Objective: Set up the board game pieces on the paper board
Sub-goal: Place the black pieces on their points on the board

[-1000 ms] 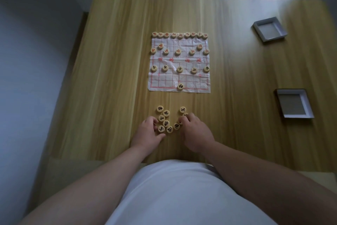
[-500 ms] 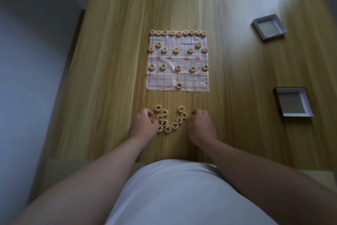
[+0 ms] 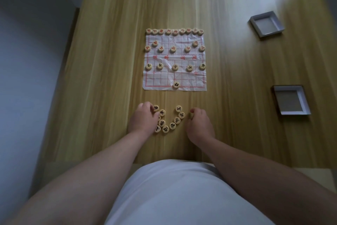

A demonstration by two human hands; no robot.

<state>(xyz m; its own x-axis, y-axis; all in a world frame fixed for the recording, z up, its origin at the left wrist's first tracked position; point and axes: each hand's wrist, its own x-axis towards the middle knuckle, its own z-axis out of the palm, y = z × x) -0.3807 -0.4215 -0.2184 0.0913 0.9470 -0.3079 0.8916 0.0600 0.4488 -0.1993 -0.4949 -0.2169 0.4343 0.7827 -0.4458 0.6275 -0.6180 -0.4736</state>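
Observation:
The white paper board (image 3: 197, 78) with red grid lines lies in the middle of the wooden table. Red-lettered round wooden pieces (image 3: 175, 31) fill its far rows. A row of black-lettered pieces (image 3: 175, 67) and a single piece (image 3: 176, 84) stand on the near half. Several loose black-lettered pieces (image 3: 172, 125) lie in a U shape in front of the board. My left hand (image 3: 143, 121) rests curled on the left side of this cluster, fingertips beside one piece (image 3: 156, 108). My right hand (image 3: 199, 127) is to the right of the cluster, pinching a piece (image 3: 190, 114) at its fingertips.
Two shallow white box halves sit on the right of the table, one far (image 3: 267, 26) and one nearer (image 3: 291, 100). The table's (image 3: 102, 78) left edge borders a grey wall. My torso in a white shirt is at the near edge.
My right hand has drawn back to the right, out of the cluster, with a piece at its fingertips. My left hand has slid a little up along the cluster's left side.

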